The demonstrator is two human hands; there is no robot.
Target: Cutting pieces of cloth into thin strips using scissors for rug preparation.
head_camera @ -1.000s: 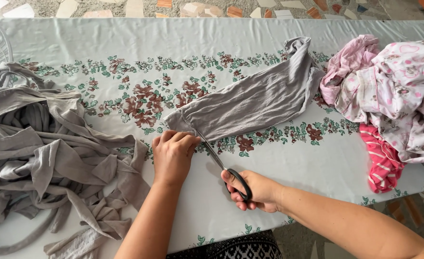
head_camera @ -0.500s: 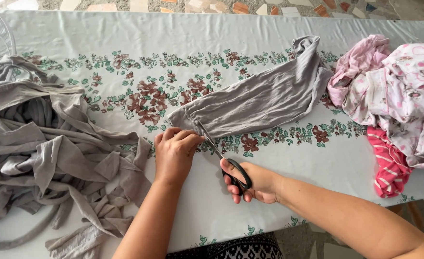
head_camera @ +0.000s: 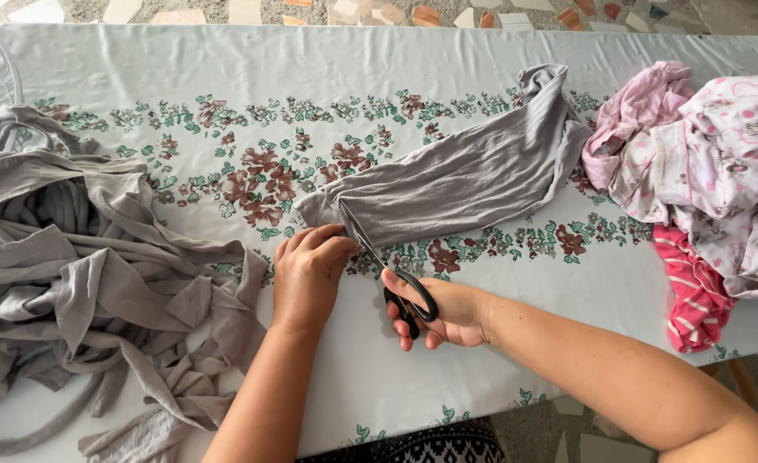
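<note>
Grey cloth (head_camera: pixel 473 184) was being cut with scissors (head_camera: pixel 400 287) on the worktop (head_camera: pixel 225 77).

The near end of the cloth was pinched in the curled fingers of the left hand (head_camera: pixel 309 273). The black handles of the scissors were gripped by the right hand (head_camera: pixel 439 309), the blades being laid at the cloth's edge just beside the left hand. A heap of grey strips (head_camera: pixel 79 283) was seen at the left, and pink clothes (head_camera: pixel 713 171) at the right.
</note>
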